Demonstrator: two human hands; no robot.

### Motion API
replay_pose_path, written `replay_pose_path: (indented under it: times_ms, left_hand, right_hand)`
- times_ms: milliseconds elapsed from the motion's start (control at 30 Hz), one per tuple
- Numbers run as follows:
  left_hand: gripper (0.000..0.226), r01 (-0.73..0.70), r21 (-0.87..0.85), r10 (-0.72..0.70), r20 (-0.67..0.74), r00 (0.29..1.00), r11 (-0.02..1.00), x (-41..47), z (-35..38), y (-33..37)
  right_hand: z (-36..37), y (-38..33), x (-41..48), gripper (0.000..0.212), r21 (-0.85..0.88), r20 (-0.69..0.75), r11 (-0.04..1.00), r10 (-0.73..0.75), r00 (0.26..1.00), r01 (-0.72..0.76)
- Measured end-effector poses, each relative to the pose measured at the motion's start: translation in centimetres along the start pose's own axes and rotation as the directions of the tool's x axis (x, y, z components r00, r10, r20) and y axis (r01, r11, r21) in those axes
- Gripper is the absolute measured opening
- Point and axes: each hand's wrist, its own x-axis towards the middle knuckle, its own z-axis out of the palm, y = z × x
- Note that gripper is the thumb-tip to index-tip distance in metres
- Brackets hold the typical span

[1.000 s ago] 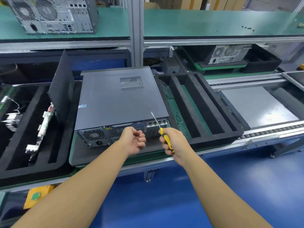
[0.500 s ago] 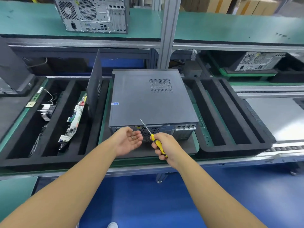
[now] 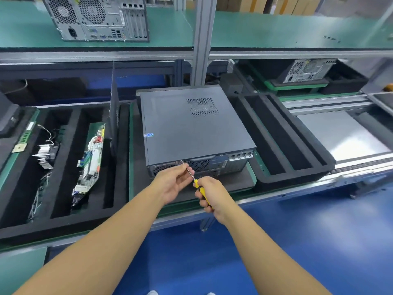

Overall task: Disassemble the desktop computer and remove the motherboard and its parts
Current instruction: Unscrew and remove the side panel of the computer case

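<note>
The desktop computer (image 3: pixel 191 124) is laid flat on a dark foam tray (image 3: pixel 234 180) at the middle of the bench, with its cover on and its rear panel (image 3: pixel 214 163) turned toward the near edge. The screwdriver (image 3: pixel 196 184) is gripped in the right hand (image 3: pixel 214 196), whose fingers are wrapped closed round the yellow handle, just on the near side of the panel. The thin shaft is pinched close to its tip by the fingertips of the left hand (image 3: pixel 173 182), which is the nearer of the two to the case and is set at the left part of the panel. The tool's long axis is slanted from near right to far left, so that the tip lies at the panel's upper edge, just under the lid. Whether it is seated in a screw head cannot be told. The case thus lies directly beyond the grip, along the shaft's line, and the coming turn is judged to depend on that line being held square to the fastener.
</note>
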Motion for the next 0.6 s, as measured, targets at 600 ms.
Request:
replay_pose_path:
  times_ms: [600]
  left_hand:
    - [0.014,-0.021,0.032,0.022,-0.023,0.999,0.999,-0.7,-0.5,0.4]
  right_hand:
    - [2.2,1.3,-0.6,0.027,0.439,0.151,0.877,0.142,0.978,-0.195]
